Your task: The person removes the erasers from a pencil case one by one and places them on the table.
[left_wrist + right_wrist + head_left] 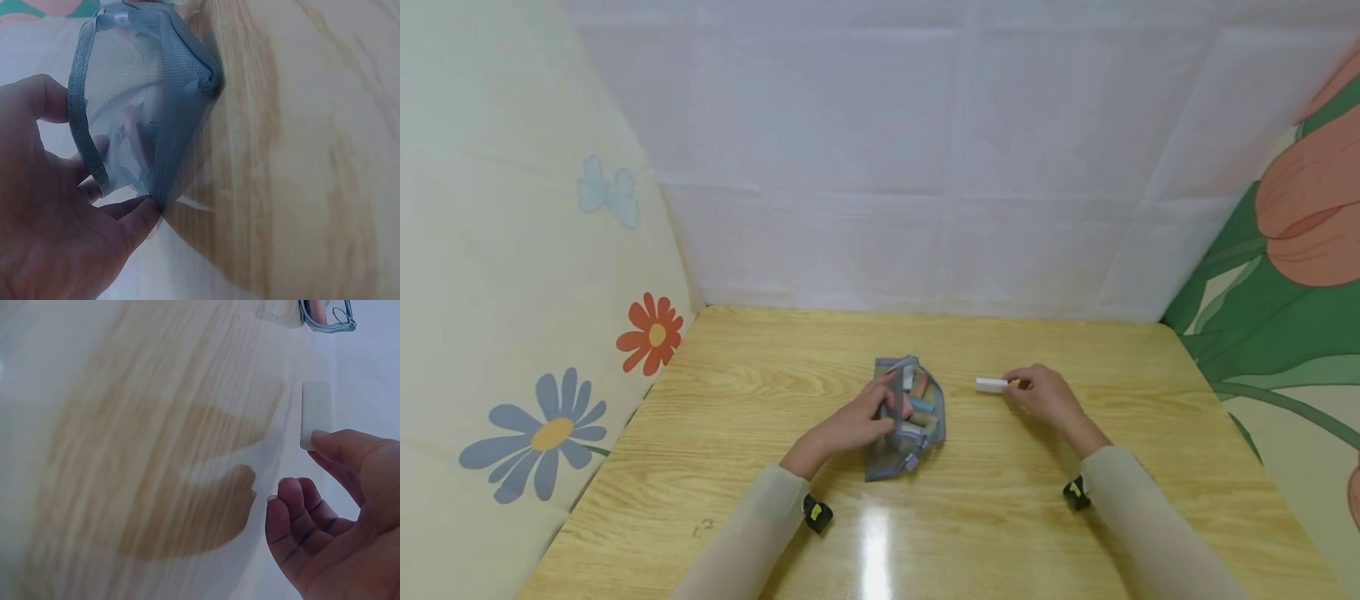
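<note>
A grey-blue mesh zipper pouch lies on the wooden table with its mouth spread. Inside it sit several small bars in pink, blue, orange, tan and white. My left hand holds the pouch by its bound edge; in the left wrist view the thumb and fingers are at the mesh, some of them behind it. To the right of the pouch, my right hand pinches one end of a small white rectangular block between thumb and index finger. Its other fingers curl loosely below the block in the right wrist view.
The wooden table runs back to a white cloth wall. Panels printed with flowers flank it on the left and right. Each wrist wears a small black device with a yellow mark.
</note>
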